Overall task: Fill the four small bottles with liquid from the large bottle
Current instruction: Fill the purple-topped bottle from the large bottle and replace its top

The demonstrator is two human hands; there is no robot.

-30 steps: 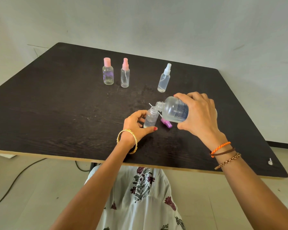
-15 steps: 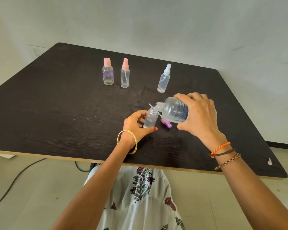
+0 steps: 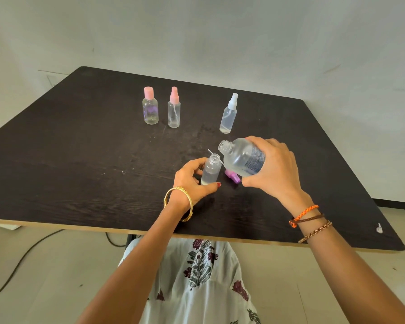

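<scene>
Head view, left hand gripping small bottle, large bottle in right hand

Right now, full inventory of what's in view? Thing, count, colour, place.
large bottle: 1, clear, printed label, uncapped, tilted, held above table centre-right
open small bottle: 1, clear, uncapped, upright, table centre
capped small bottles: 3, far side; pink flat cap, pink sprayer, white sprayer
purple spray cap: 1, lying on the table behind the open bottle
table: 1, dark wood grain
cable: 1, black, floor at left
left hand: gold bangle, grips open small bottle
right hand: orange and brown wristbands, holds large bottle
</scene>
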